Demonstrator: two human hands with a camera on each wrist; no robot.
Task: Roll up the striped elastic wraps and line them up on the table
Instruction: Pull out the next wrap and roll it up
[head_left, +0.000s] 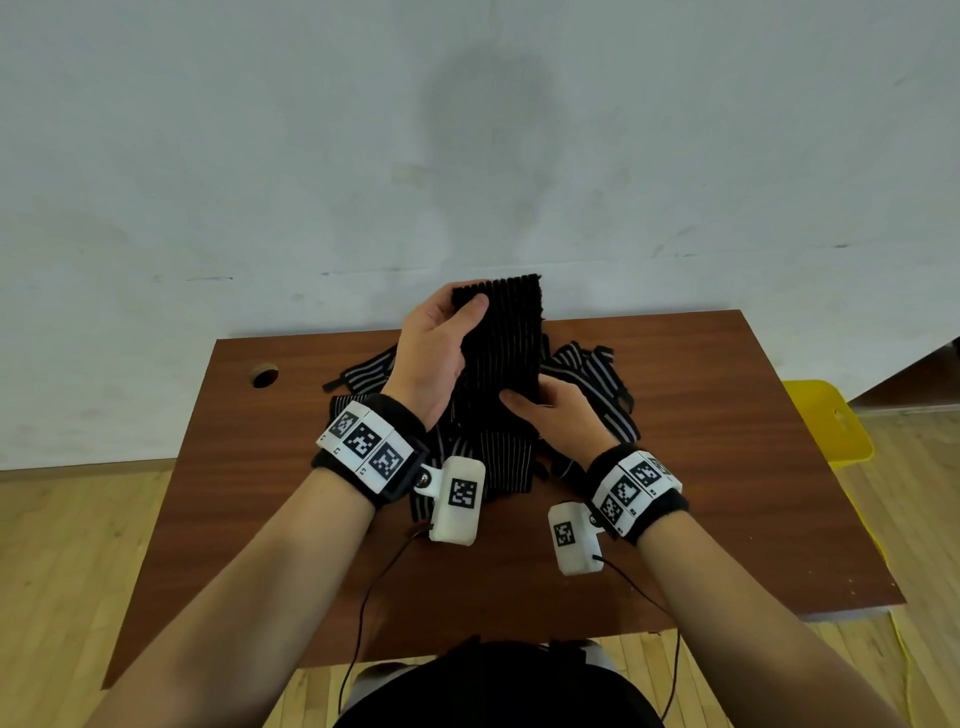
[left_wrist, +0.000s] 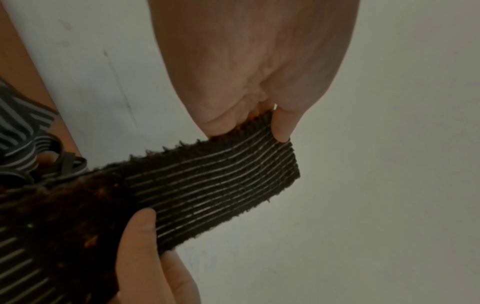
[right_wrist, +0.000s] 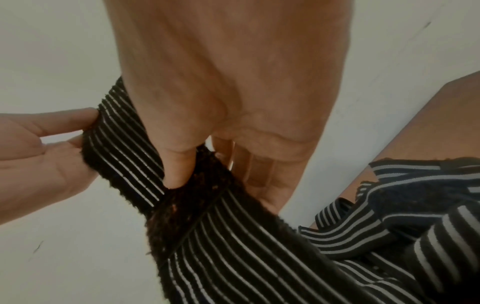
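Above the far edge of the table (head_left: 727, 493), one striped wrap (head_left: 506, 343) is held upright. Left hand (head_left: 434, 353) pinches its top corner, thumb in front. Right hand (head_left: 558, 410) pinches it lower down. Its tail drops into the pile of unrolled wraps (head_left: 592, 374) beneath both hands.

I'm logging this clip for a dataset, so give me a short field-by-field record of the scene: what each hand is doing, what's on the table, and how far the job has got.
left hand: pinches the top end of the raised wrap
right hand: grips the same wrap lower down
raised wrap: black with thin pale stripes, held up flat, not rolled
pile: loose striped wraps tangled on the table
finished rolls: none in view
other: yellow chair past the table's right edge
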